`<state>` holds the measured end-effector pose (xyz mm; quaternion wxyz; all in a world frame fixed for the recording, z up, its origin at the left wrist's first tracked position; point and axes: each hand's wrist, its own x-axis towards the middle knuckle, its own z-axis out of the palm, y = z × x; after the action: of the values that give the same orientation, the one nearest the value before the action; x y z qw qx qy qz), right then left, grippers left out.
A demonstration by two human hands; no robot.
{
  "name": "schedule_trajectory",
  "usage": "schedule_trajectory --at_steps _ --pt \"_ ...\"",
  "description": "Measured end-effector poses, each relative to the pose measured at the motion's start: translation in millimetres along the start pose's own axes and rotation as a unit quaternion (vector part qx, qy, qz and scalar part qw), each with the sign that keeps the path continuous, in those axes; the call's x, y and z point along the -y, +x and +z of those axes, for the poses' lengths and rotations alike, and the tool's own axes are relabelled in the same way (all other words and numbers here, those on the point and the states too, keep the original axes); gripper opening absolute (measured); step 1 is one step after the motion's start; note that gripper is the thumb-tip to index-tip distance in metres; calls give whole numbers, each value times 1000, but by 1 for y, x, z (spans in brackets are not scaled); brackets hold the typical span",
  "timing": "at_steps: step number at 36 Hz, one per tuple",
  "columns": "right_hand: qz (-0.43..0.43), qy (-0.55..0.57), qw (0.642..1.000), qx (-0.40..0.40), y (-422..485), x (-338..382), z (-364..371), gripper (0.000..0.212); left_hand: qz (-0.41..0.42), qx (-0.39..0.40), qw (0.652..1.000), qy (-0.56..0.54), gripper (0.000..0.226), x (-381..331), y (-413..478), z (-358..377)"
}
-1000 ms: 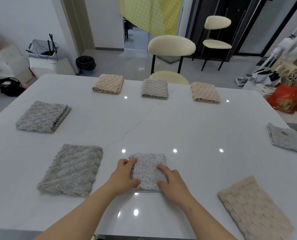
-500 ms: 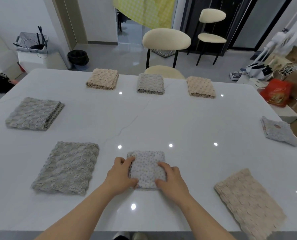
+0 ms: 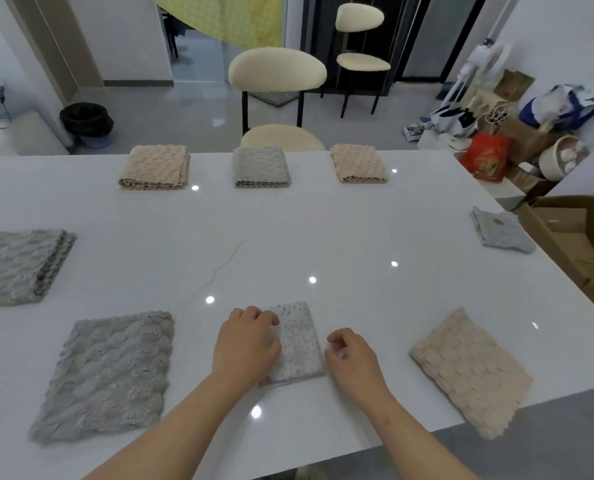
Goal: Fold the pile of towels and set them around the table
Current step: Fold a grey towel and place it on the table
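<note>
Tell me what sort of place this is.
Likely a home dining area: a large white table with a cream chair drawn up, a doorway beyond, and bags and boxes piled along the wall.

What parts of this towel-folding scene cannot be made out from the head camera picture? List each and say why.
- Small dotted towel: its left part is hidden under the left hand.
- Right hand: whether its curled fingertips touch the towel's edge is too blurred to tell.
- Grey towel at the left: cut off by the picture's left edge.
- Mark on the far right towel: too small to read.
</note>
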<state>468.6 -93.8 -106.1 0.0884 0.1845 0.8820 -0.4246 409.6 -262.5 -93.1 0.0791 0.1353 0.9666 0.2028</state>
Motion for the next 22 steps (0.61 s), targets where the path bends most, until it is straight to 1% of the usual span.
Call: schedule_trajectory --at_steps 5,8,12,16,20,22 --pt "-3 22 999 -44 -1 -11 -30 11 40 72 996 -24 32 -32 12 6" --pt "-9 34 996 -82 1 -22 -52 11 68 97 993 -29 31 -54 19 14" --pt "-9 30 994 -104 5 -46 -85 12 69 131 988 -39 29 -91 29 28" --pt "-7 -8 994 -113 11 -75 -120 17 52 152 985 -56 29 -133 35 48" --pt "-35 -86 986 -141 19 -101 -154 19 23 179 980 -84 31 -170 38 71" --pt "-29 -130 985 -113 26 -111 -169 27 3 192 975 -111 33 -186 40 80"
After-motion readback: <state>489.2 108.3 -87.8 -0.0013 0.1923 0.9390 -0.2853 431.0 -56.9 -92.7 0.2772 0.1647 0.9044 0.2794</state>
